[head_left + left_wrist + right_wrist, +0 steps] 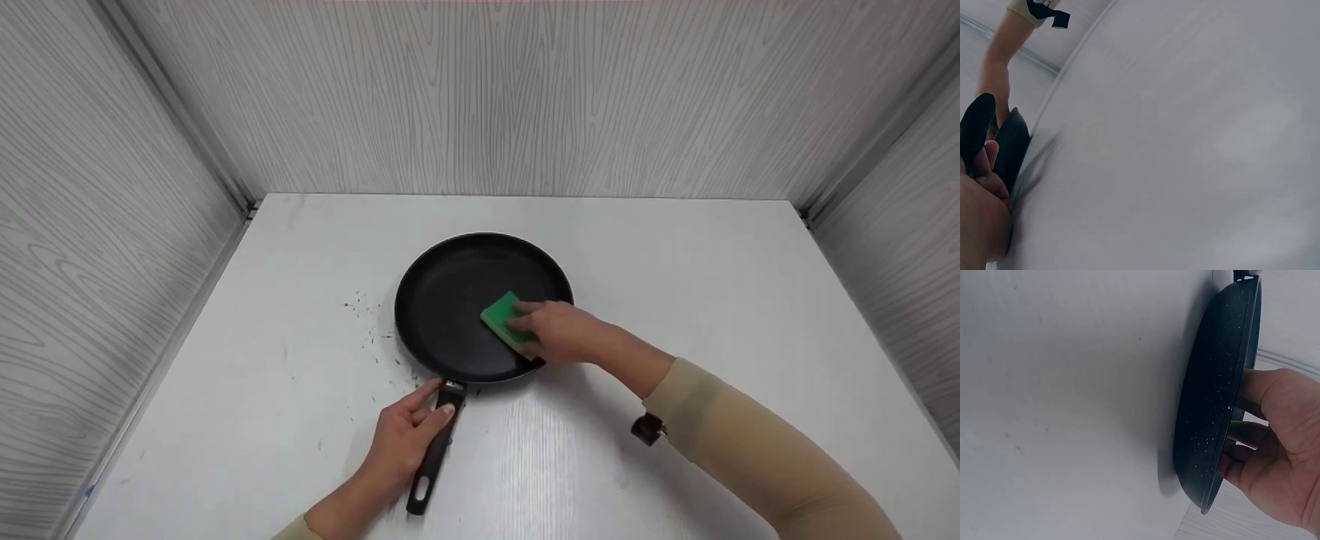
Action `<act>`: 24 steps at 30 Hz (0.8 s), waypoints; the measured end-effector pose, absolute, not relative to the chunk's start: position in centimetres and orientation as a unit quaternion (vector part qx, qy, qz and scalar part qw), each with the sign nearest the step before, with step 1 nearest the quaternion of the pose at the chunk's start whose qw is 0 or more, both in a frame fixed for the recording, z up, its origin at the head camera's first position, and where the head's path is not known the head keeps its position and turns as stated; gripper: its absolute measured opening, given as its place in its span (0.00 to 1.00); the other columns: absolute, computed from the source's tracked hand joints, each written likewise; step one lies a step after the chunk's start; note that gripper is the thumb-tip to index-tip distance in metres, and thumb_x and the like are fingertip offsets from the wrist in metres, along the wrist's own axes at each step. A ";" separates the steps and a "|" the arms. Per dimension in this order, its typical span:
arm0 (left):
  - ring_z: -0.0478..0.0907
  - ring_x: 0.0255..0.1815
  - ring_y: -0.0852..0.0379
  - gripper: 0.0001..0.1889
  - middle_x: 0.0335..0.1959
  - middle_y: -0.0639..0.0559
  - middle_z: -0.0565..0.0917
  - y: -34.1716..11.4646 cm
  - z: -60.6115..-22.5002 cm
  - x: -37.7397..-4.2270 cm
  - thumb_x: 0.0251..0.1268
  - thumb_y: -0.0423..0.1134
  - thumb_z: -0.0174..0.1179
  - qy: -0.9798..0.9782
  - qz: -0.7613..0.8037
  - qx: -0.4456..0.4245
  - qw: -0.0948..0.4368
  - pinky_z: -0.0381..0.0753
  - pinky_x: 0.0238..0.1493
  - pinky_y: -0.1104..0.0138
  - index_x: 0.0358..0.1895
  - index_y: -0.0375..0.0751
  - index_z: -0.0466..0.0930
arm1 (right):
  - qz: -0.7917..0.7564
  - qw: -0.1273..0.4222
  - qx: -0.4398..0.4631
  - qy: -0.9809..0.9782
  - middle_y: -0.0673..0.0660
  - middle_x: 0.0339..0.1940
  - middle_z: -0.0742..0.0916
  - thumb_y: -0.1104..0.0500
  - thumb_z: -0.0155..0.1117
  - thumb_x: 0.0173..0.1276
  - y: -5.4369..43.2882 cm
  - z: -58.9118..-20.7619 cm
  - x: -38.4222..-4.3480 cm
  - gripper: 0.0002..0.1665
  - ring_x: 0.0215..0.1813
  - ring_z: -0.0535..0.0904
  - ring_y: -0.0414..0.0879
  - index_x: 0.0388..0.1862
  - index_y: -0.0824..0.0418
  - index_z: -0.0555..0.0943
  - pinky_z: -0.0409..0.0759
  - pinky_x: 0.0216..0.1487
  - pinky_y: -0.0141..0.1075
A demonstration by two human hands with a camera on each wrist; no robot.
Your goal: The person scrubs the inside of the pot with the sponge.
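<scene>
A black frying pan (450,300) lies on the white table in the head view, its handle (431,465) pointing toward me. My left hand (405,435) grips that handle close to the pan, thumb on top. Inside the pan, right of its middle, my right hand (562,331) holds a green sponge (501,309) with a yellowish edge against the surface. In the right wrist view the pan's speckled outer side (1210,394) shows, and the right hand's fingers reach over the rim, so the sponge is hidden there. The left wrist view shows the left hand (982,208) around the handle.
Small dark crumbs (367,322) are scattered over the white table (675,262) to the left of the pan and by its handle. Grey wood-patterned panels (480,97) stand at the back and both sides. A dark strap piece (648,429) hangs at the right sleeve.
</scene>
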State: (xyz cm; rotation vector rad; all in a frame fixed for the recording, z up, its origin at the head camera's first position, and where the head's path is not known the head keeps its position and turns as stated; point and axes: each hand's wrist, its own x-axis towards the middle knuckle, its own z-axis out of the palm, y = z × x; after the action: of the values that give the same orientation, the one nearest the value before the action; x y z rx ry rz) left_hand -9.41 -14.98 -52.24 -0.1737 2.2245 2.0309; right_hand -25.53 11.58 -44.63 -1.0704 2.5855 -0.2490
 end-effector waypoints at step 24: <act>0.69 0.20 0.59 0.31 0.16 0.56 0.71 -15.0 -52.5 -9.6 0.74 0.38 0.69 0.723 0.685 -0.052 0.065 0.75 0.37 0.67 0.75 0.32 0.73 | -0.118 0.140 -0.428 0.885 0.65 0.80 0.72 0.49 0.67 0.80 10.9 -45.5 -24.3 0.30 0.74 0.74 0.63 0.76 0.56 0.78 0.75 0.71 0.52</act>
State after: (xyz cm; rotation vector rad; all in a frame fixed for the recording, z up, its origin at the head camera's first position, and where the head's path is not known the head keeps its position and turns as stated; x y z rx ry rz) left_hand -9.56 -15.01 -52.53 -0.1570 2.1831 2.0688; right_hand -24.29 10.86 -45.52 -1.2366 2.5576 -0.3416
